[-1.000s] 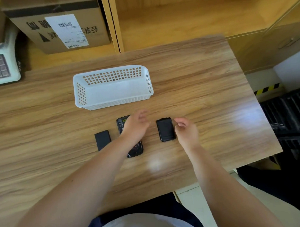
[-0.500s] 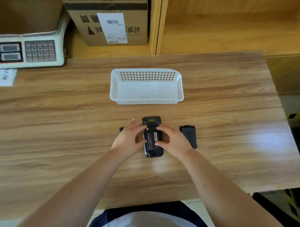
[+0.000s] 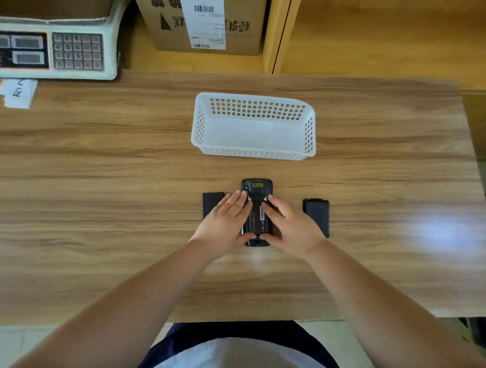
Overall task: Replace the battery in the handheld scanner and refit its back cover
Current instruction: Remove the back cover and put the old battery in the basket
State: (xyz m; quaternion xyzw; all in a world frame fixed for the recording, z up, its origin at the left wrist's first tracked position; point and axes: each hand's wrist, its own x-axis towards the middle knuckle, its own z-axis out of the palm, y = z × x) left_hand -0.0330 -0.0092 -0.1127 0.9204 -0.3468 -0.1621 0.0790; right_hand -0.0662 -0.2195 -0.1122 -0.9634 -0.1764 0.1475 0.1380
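Observation:
The black handheld scanner point(image 3: 256, 187) lies face down on the wooden table point(image 3: 98, 178), its back open. A battery point(image 3: 257, 218) with a red-striped label sits in the bay. My left hand point(image 3: 225, 223) and my right hand point(image 3: 288, 225) rest on either side of the scanner, fingers pressed on the battery's edges, thumbs at its near end. A flat black battery point(image 3: 211, 204) lies just left of my left hand, partly hidden by it. The black back cover point(image 3: 316, 215) lies to the right of my right hand, apart from the scanner.
A white perforated plastic basket point(image 3: 253, 151) stands behind the scanner. At the back left is a weighing scale point(image 3: 56, 50) with a keypad, a paper note point(image 3: 17, 93) in front of it. A cardboard box point(image 3: 209, 20) sits on the shelf behind.
Both hands came onto the scanner from a second ago; my right hand left the back cover. Since half a second ago the fingers have stretched flat along the battery. The camera view has shifted.

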